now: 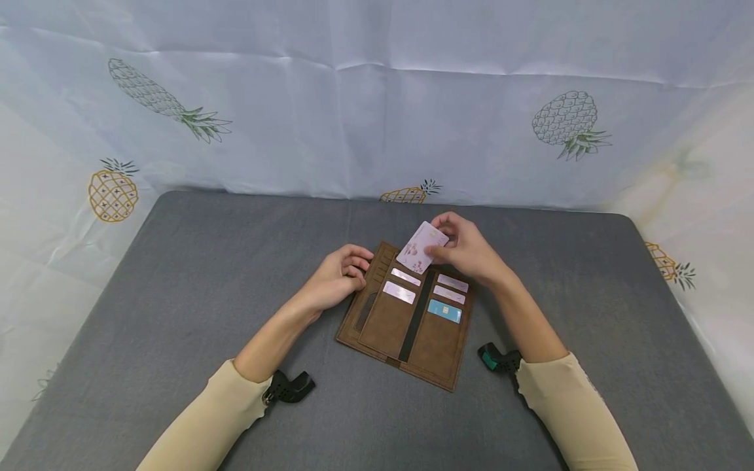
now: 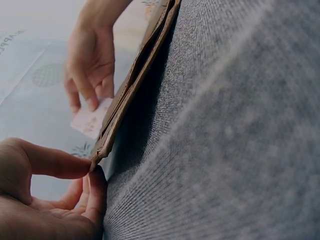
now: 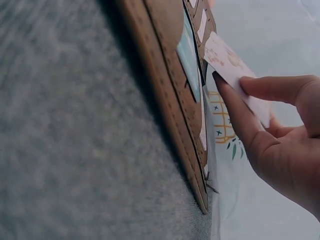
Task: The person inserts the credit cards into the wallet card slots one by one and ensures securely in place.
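Note:
A brown wallet (image 1: 383, 333) lies spread on the grey table, with several cards tucked in its slots. One of these is a blue card (image 1: 444, 311), in the right half. My right hand (image 1: 468, 252) pinches a pink flowered card (image 1: 415, 252) between thumb and fingers, above the top of the wallet's left half. In the right wrist view the card (image 3: 237, 75) is tilted and its face shows. My left hand (image 1: 332, 278) is at the wallet's left edge; the left wrist view shows its thumb and fingers pinching a corner of the wallet (image 2: 117, 112).
The grey table (image 1: 235, 248) reaches out around the wallet. Behind it hangs a pale curtain (image 1: 353, 124) printed with pineapples. Black wrist devices, one on the left (image 1: 291, 387) and one on the right (image 1: 497, 360), stick out by the sleeves.

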### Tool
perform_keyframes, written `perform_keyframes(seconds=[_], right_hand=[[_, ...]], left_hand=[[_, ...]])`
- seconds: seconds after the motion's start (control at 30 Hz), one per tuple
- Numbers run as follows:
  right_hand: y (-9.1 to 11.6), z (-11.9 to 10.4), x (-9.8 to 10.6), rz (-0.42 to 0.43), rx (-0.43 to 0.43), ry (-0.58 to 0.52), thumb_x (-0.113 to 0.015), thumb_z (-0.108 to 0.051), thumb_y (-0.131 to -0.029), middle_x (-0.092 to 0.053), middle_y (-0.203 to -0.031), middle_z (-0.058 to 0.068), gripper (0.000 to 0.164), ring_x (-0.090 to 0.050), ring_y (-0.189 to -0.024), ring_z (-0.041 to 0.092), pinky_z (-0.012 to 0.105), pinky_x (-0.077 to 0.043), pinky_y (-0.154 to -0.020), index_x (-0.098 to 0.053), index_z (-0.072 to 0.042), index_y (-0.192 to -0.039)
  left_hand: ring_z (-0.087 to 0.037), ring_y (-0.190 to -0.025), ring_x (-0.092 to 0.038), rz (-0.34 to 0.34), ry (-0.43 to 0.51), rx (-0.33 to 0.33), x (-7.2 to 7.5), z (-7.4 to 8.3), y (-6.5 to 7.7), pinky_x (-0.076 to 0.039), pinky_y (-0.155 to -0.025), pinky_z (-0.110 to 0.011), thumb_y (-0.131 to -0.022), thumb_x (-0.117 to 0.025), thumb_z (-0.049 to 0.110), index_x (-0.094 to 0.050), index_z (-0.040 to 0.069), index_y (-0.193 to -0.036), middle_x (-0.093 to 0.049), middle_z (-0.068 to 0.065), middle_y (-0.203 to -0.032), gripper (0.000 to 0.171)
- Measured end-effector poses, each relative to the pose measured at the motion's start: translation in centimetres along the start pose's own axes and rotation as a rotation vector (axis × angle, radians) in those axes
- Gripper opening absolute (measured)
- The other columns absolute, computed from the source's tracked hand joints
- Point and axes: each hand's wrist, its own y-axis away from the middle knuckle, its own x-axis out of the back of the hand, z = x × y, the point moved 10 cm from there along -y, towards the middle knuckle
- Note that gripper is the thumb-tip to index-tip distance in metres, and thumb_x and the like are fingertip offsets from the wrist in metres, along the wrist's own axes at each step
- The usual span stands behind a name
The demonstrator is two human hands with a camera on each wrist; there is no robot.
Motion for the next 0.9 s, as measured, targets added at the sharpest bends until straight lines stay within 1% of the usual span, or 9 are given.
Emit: perform_keyframes(seconds=[0.1,0.2,0.33,0.47,0.57,0.63,0.73,0.8,0.9], right_hand=[[0.0,0.0,-0.1,-0.018,0.004,0.013,-0.065,0.010,-0.101,-0.062,-0.129,0.029,0.051,-0.078,-0.090,0.015,0.029,-0.068,-0.082,-0.043,0.007,-0.147],[-0.1,0.1,-0.2,-0.034,0.006,0.037,-0.066,0.008,-0.102,-0.063,-0.127,0.029,0.054,-0.079,-0.090,0.017,0.031,-0.068,-0.082,-0.042,0.004,-0.150],[-0.1,0.2,-0.4,-0.047,0.007,0.088,-0.067,0.005,-0.102,-0.065,-0.123,0.027,0.053,-0.080,-0.088,0.020,0.033,-0.068,-0.082,-0.043,0.003,-0.150],[0.0,0.1,-0.5,-0.068,0.014,0.129,-0.067,0.004,-0.103,-0.064,-0.120,0.027,0.052,-0.080,-0.091,0.026,0.035,-0.069,-0.084,-0.047,0.003,-0.151],[0.0,0.3,-0.5,-0.078,0.004,0.136,-0.066,0.004,-0.103,-0.063,-0.123,0.029,0.054,-0.081,-0.093,0.030,0.035,-0.069,-0.085,-0.045,0.004,-0.153],[0.1,0.5,-0.4,-0.078,-0.012,0.135,-0.066,0.003,-0.104,-0.063,-0.126,0.031,0.056,-0.081,-0.093,0.029,0.034,-0.068,-0.085,-0.042,0.006,-0.154],[0.0,0.9,-0.2,-0.068,-0.041,0.134,-0.065,0.001,-0.105,-0.064,-0.128,0.031,0.053,-0.081,-0.089,0.023,0.031,-0.068,-0.082,-0.041,0.008,-0.152],[0.0,1.1,0.0,-0.061,-0.048,0.131,-0.065,0.000,-0.105,-0.065,-0.125,0.030,0.049,-0.080,-0.085,0.020,0.030,-0.067,-0.080,-0.044,0.009,-0.148],[0.0,1.0,0.0,-0.062,-0.028,0.127,-0.066,0.001,-0.104,-0.067,-0.119,0.028,0.043,-0.079,-0.083,0.017,0.030,-0.067,-0.079,-0.049,0.008,-0.143]], left_hand=[[-0.019,-0.097,-0.058,0.001,0.001,0.000,0.0,0.0,0.0,-0.051,-0.086,-0.029,-0.097,-0.058,-0.008,-0.054,0.000,-0.146,-0.060,-0.017,-0.127,0.049],[-0.019,-0.096,-0.058,0.003,0.002,-0.001,0.0,0.0,0.0,-0.051,-0.086,-0.028,-0.097,-0.058,-0.008,-0.054,0.000,-0.146,-0.060,-0.016,-0.126,0.049],[-0.019,-0.095,-0.058,0.007,0.000,-0.004,0.0,0.0,0.1,-0.051,-0.085,-0.027,-0.097,-0.058,-0.009,-0.054,0.000,-0.145,-0.060,-0.016,-0.125,0.049],[-0.019,-0.095,-0.058,0.008,0.000,-0.006,0.0,0.0,0.1,-0.051,-0.085,-0.027,-0.097,-0.057,-0.009,-0.054,0.000,-0.145,-0.060,-0.016,-0.124,0.049],[-0.019,-0.095,-0.057,0.008,0.004,-0.006,0.0,0.1,0.2,-0.051,-0.085,-0.026,-0.097,-0.057,-0.009,-0.054,-0.001,-0.145,-0.059,-0.016,-0.124,0.049],[-0.019,-0.094,-0.057,0.007,0.007,-0.007,0.0,0.1,0.1,-0.051,-0.084,-0.026,-0.097,-0.057,-0.010,-0.054,-0.001,-0.145,-0.059,-0.016,-0.124,0.049],[-0.018,-0.094,-0.057,0.006,0.008,-0.009,-0.1,0.1,0.1,-0.051,-0.084,-0.025,-0.096,-0.057,-0.010,-0.054,-0.001,-0.145,-0.059,-0.015,-0.123,0.049],[-0.018,-0.093,-0.058,0.005,0.008,-0.012,-0.1,0.1,0.1,-0.052,-0.083,-0.024,-0.096,-0.057,-0.011,-0.054,-0.002,-0.145,-0.059,-0.015,-0.123,0.050],[-0.018,-0.093,-0.058,0.006,0.006,-0.013,-0.1,0.1,0.0,-0.052,-0.083,-0.024,-0.096,-0.057,-0.011,-0.054,-0.002,-0.145,-0.060,-0.016,-0.123,0.050]])
